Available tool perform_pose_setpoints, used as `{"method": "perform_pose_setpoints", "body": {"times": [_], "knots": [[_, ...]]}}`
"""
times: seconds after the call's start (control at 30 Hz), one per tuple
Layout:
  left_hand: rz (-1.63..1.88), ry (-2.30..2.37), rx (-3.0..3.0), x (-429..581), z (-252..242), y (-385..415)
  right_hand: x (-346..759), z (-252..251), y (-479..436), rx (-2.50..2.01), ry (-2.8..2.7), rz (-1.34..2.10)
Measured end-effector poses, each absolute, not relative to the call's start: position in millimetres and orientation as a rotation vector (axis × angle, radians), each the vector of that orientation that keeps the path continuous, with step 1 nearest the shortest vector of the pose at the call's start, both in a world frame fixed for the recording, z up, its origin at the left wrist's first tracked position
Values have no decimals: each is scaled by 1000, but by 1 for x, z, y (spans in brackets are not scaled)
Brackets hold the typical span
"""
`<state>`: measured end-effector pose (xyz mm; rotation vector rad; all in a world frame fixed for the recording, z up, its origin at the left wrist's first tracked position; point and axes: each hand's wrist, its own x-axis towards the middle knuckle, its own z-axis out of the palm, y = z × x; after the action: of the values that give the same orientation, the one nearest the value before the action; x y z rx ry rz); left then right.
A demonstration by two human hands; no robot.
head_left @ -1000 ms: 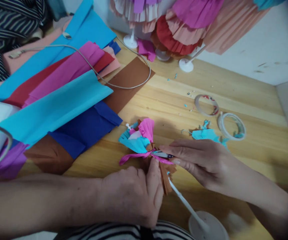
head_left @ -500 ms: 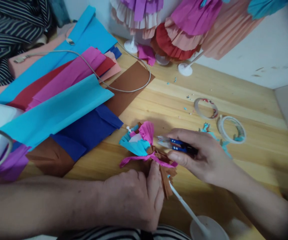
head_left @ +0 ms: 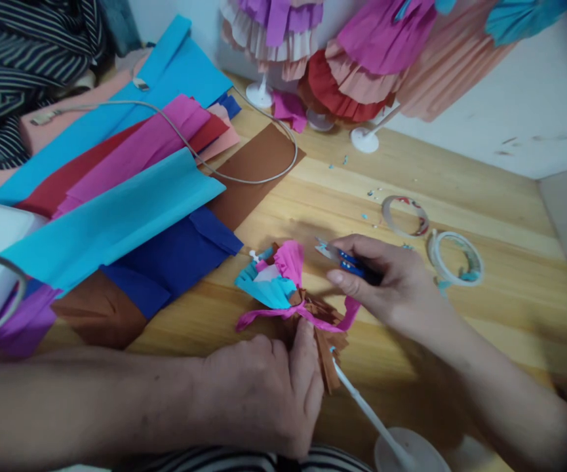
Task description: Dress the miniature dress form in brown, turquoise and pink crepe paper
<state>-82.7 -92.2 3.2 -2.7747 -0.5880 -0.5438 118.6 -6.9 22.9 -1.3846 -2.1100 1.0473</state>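
A small crepe-paper figure with blue, pink and white paper on top lies on the table. Below that it has pleated brown paper and a white stand stick. A pink paper strip crosses its waist, its right end rising towards my right hand. That hand is closed round blue thread snips, tips pointing left above the figure. Whether its fingers also pinch the strip, I cannot tell. My left hand is closed, its forefinger pressing on the figure at the strip; the other fingertips are hidden.
Folded crepe-paper sheets lie on the left, with a grey cable across them. Two tape rolls and blue scraps are on the right. Paper dresses on white stands line the wall. A round white base sits at the front.
My right hand has lifted slightly with the snips. The right end of the pink strip, flatter before, now bends upwards beside that hand. My left hand has stayed in place.
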Motion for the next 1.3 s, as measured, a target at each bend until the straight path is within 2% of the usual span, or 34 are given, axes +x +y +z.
{"method": "perform_pose_setpoints", "body": {"times": [0.4, 0.67, 1.03, 1.3], "knots": [[-572, -545, -2788, -84, 2, -90, 139, 30, -37, -1361, -2143, 985], [-597, -572, -2844, -85, 2, -88, 147, 32, -57, -1223, -2203, 1071], [-917, -697, -2987, -93, 5, -74, 151, 18, -63, -1296, -2120, 1012], [-1003, -619, -3086, -91, 7, -67, 160, 17, -67, -983, -2219, 1071]]}}
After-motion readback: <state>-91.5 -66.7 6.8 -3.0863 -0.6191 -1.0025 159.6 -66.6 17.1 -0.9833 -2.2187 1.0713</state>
